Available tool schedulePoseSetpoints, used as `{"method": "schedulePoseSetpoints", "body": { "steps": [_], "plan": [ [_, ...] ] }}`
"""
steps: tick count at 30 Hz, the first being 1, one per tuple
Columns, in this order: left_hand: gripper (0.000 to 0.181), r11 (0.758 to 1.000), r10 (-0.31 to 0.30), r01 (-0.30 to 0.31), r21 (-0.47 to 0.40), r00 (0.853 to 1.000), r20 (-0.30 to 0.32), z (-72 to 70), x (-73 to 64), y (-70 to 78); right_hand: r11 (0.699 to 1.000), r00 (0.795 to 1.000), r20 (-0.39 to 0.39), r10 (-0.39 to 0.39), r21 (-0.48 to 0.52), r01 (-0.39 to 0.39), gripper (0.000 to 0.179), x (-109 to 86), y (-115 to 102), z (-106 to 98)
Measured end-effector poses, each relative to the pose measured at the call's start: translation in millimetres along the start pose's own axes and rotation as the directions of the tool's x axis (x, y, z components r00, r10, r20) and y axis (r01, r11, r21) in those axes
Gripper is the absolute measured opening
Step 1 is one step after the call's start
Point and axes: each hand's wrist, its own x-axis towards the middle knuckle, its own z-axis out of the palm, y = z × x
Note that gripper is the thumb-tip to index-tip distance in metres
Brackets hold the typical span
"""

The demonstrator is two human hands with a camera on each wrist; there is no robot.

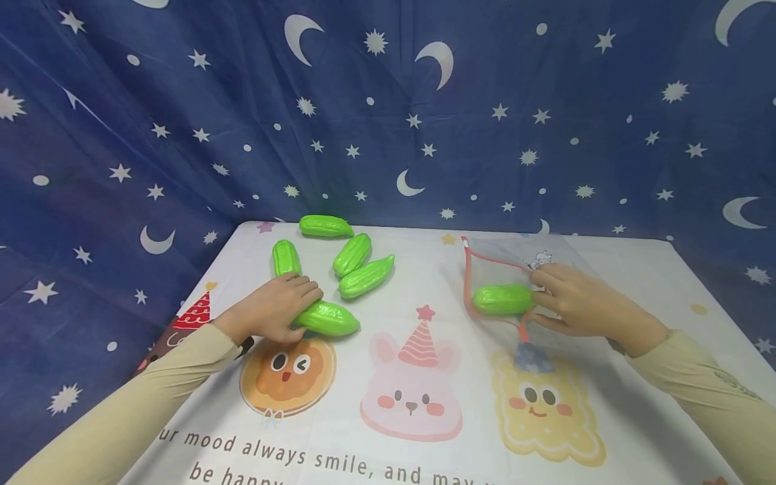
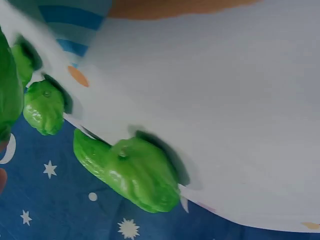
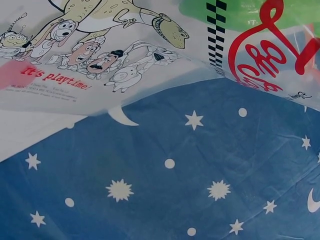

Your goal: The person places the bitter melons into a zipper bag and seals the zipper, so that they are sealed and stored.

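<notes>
My left hand [image 1: 280, 308] grips a bright green toy bitter melon [image 1: 330, 318], its ridged, pointed end sticking out to the right. In the left wrist view the held melon [image 2: 9, 85] shows at the left edge, with fingertips just below it. On the right, my right hand [image 1: 566, 300] holds a clear plastic zip bag [image 1: 494, 259] with red edging by its side, the mouth spread toward the left. Another bitter melon [image 1: 502, 299] lies at that mouth, one end near my right fingertips. The bag's printed cartoon side [image 3: 100, 60] fills the top of the right wrist view.
Several more bitter melons lie at the back left: one by the curtain [image 1: 325, 226], one just behind my left hand [image 1: 286, 257], and a pair [image 1: 366, 277] side by side. A white cartoon-print cloth [image 1: 424, 411] covers the table. A dark blue starry curtain [image 1: 376, 135] hangs behind.
</notes>
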Motion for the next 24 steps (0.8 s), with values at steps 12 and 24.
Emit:
{"method": "schedulePoseSetpoints", "body": {
  "steps": [12,24],
  "plan": [
    [0.052,0.998,0.046,-0.042,0.046,0.995,-0.083,-13.1,39.0,8.6,1.0,1.0,0.016,0.005,0.003,-0.005,0.042,1.0,-0.6,-2.4],
    [0.052,0.994,0.083,-0.071,0.079,0.983,-0.166,-17.9,84.3,24.3,1.0,1.0,0.005,-0.006,-0.008,0.007,0.043,1.7,1.0,-3.3]
  ]
}}
